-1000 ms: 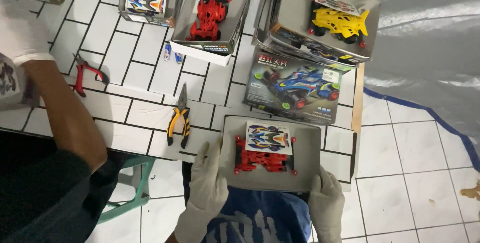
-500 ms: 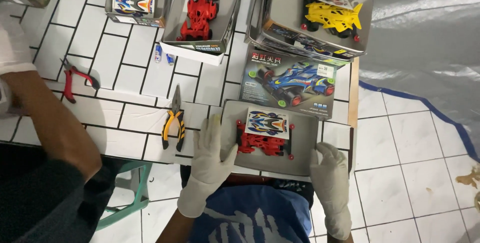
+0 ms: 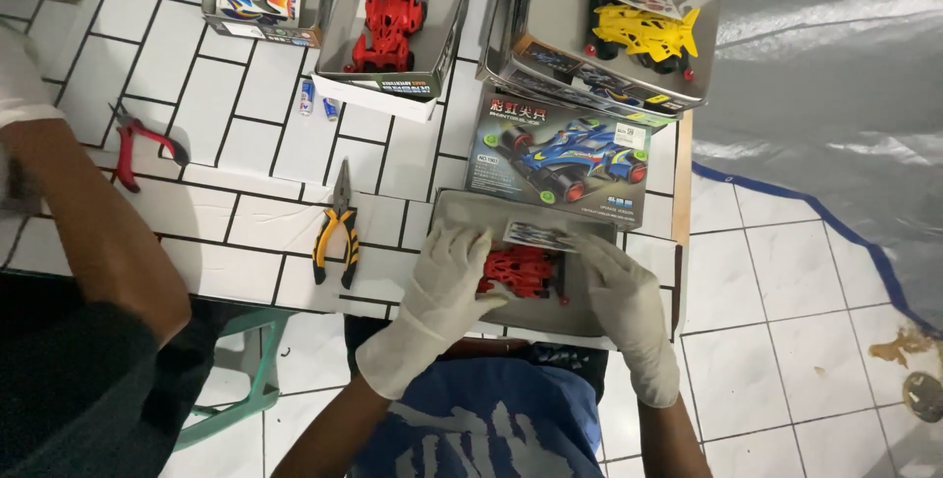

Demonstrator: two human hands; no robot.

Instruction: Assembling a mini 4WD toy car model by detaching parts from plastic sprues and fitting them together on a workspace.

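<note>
A grey cardboard tray [image 3: 462, 205] lies at the near edge of the white tiled table. In it sits a red toy car chassis [image 3: 521, 272] with a sticker sheet [image 3: 540, 235] above it. My left hand [image 3: 442, 286], in a white glove, reaches into the tray and rests on the chassis's left side. My gloved right hand [image 3: 624, 296] lies over the tray's right part, fingers touching the sticker sheet and the chassis. Whether either hand grips anything is hard to tell.
Yellow-handled pliers [image 3: 337, 227] lie left of the tray, red cutters [image 3: 138, 144] further left. A printed car box [image 3: 560, 159] sits behind the tray. Open boxes hold a red car [image 3: 388, 16] and a yellow car [image 3: 643, 34]. Another person's arm [image 3: 93, 232] crosses the left.
Both gloved hands moved from the tray's outer edges inward onto the red chassis and sticker sheet. The view shifted slightly.
</note>
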